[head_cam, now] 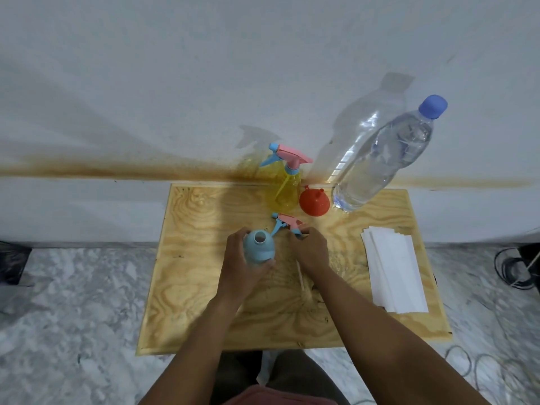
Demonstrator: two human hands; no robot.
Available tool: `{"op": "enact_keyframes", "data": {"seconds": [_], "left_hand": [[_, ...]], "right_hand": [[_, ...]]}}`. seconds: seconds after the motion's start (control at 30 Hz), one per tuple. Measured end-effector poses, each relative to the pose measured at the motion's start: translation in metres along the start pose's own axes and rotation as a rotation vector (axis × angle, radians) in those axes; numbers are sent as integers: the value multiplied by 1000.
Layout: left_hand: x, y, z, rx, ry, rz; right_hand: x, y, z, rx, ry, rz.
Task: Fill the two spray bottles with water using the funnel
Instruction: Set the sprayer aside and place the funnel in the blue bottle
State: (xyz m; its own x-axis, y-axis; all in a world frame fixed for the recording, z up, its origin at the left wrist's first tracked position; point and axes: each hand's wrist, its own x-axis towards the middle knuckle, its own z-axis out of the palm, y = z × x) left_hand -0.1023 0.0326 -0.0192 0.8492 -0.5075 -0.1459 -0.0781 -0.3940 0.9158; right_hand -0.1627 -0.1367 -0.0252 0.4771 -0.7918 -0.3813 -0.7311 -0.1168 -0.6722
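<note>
Two hands share it: my left hand (242, 271) grips the blue bottle (259, 249) upright on the table (201, 305), neck bared for the funnel (314, 202), while my right hand (311, 250) pinches its spray head (287, 225) aside.

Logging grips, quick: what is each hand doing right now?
The left hand grips the blue bottle.
The right hand holds the spray head.

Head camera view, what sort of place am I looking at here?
Probably a plain indoor room with a makeshift work spot, not a kitchen: a small plywood table set against a stained white wall, a marble-patterned floor, and loose cables on the floor at the right.
</note>
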Motion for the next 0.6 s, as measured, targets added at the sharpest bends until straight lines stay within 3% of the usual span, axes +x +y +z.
{"op": "enact_keyframes", "data": {"seconds": [0.1, 0.27, 0.6], "left_hand": [[-3, 5, -1, 6, 19, 23], [-5, 21, 1, 57, 101, 57], [-3, 14, 9, -64, 154, -13]], "right_hand": [[0, 2, -13, -82, 26, 29], [19, 4, -37, 12, 97, -115], [67, -22, -51, 210, 114, -137]]}}
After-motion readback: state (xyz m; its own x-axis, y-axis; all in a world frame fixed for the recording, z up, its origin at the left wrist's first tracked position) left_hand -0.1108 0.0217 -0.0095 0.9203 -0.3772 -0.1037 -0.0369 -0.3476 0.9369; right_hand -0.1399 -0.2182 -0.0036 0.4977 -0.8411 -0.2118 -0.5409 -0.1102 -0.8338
